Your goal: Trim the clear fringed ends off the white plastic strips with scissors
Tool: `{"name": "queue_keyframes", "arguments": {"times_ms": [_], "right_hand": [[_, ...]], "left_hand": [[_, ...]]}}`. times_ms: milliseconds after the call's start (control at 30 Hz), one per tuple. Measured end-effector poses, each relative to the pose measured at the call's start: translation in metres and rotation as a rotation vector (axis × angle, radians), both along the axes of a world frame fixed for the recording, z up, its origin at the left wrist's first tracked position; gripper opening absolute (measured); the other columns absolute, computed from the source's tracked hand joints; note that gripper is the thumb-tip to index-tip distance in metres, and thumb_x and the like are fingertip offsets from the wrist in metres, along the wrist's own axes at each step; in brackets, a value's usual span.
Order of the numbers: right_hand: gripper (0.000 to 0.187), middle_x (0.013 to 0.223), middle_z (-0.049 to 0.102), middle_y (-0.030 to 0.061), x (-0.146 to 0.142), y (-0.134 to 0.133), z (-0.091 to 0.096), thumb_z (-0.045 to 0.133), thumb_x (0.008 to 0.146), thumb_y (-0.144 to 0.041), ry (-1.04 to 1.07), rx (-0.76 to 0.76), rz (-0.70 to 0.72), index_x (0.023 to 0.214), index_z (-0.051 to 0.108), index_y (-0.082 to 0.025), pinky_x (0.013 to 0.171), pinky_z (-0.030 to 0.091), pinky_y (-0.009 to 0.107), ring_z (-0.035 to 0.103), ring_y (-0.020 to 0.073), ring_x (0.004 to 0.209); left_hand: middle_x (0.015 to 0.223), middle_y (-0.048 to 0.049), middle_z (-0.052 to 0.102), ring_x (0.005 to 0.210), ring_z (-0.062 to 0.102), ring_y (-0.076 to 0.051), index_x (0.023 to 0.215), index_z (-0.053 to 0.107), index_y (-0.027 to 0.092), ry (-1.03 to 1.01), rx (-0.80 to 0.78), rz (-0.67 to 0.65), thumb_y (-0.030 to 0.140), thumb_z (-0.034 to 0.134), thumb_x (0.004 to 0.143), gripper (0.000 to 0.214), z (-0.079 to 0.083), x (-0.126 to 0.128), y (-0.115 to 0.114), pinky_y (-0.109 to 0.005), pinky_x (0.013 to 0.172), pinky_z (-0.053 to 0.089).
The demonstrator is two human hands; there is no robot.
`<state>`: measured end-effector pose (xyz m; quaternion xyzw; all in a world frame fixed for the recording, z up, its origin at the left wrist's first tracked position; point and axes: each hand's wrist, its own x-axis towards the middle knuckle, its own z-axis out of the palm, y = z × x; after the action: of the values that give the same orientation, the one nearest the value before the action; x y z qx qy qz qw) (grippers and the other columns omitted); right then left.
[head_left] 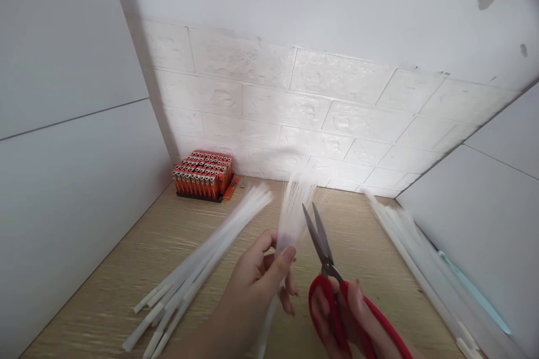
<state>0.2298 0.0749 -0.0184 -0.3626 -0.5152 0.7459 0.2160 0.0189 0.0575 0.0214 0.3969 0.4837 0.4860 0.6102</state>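
My left hand [269, 275] is closed around a bundle of thin white translucent fibers [290, 219], whose loose ends fan out upward. Below the fist the bundle runs down toward the bottom edge. In my right hand [353, 308] is a pair of scissors [323, 241] with red handles, my fingers through the loops. Its dark metal blades are parted slightly and point up, just right of the fanned fibers. Whether any strand lies between the blades I cannot tell.
Several similar fiber bundles [210, 252] with white end sleeves lie on the wooden tabletop [366, 258] at left. More bundles [416, 258] lie at right, near a light-blue strip [474, 291]. An orange pack of metal-tipped cylinders [202, 176] stands by the brick-patterned wall [261, 104].
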Motion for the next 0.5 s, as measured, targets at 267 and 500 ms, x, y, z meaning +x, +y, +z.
{"name": "queue_keyframes", "arguments": {"times_ms": [267, 500], "right_hand": [[0.033, 0.102, 0.063, 0.0066, 0.004, 0.014, 0.008, 0.051, 0.097, -0.042, -0.055, 0.120, 0.138, 0.110, 0.061, -0.014, 0.076, 0.055, 0.027, 0.061, 0.0112, 0.085], [0.034, 0.104, 0.062, 0.0066, 0.005, 0.011, 0.007, 0.050, 0.097, -0.042, -0.088, 0.185, 0.229, 0.112, 0.060, -0.013, 0.077, 0.055, 0.028, 0.060, 0.0116, 0.086]], "left_hand": [[0.065, 0.0018, 0.055, 0.052, 0.052, -0.008, 0.083, 0.051, 0.015, 0.040, 0.020, 0.070, 0.050, 0.051, 0.094, 0.037, 0.003, -0.002, 0.001, -0.019, 0.052, 0.046], [0.065, 0.0030, 0.056, 0.051, 0.055, -0.008, 0.089, 0.053, 0.015, 0.038, 0.052, 0.190, 0.048, 0.056, 0.093, 0.033, -0.002, -0.004, 0.003, -0.018, 0.052, 0.047]]}}
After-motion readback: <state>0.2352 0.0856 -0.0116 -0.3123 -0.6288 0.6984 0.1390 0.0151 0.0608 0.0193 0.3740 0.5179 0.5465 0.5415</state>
